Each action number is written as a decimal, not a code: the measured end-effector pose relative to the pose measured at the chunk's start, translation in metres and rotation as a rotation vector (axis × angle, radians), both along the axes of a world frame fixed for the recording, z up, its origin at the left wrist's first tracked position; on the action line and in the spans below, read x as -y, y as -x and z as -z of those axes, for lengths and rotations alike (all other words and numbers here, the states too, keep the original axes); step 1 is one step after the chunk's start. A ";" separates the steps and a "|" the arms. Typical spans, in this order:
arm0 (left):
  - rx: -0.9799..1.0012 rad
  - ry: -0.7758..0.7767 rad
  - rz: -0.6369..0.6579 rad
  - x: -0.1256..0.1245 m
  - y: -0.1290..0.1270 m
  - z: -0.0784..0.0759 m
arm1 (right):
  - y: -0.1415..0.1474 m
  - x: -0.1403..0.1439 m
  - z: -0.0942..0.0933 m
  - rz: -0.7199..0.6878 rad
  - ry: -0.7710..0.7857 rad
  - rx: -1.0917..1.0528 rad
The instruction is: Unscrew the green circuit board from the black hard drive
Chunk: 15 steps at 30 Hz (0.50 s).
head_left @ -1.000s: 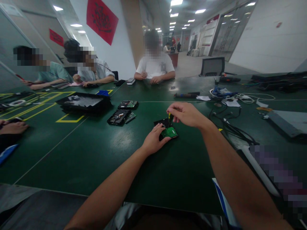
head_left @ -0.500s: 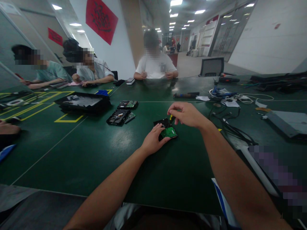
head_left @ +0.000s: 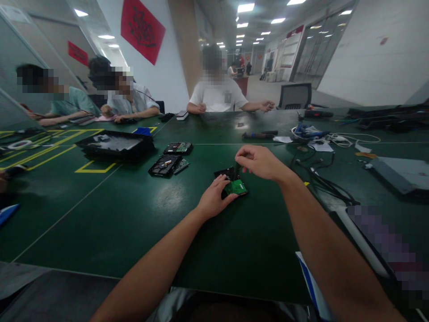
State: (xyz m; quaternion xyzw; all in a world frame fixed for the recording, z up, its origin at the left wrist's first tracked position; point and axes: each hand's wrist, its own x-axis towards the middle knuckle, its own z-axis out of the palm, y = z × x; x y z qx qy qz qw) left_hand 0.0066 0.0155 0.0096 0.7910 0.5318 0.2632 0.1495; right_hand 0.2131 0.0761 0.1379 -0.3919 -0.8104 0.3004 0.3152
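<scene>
At centre frame, a hard drive (head_left: 232,181) with its green circuit board (head_left: 237,187) up is lying on the table (head_left: 110,214); the left hand (head_left: 214,198) is pressing it down flat-fingered, the right hand (head_left: 259,162) is pinching a screwdriver (head_left: 237,170) upright onto it. Board not yet removed; two more drives (head_left: 171,159) are waiting at upper left.

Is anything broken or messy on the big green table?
Two hard drives lie opened up, insides showing, left of the hands. Loose cables sprawl tangled at right. The left hand steadies a green circuit board; the right hand holds a tool above it.
</scene>
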 end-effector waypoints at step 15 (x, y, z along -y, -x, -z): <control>0.012 -0.016 0.001 -0.001 0.000 0.001 | 0.001 -0.001 -0.001 -0.051 0.062 -0.017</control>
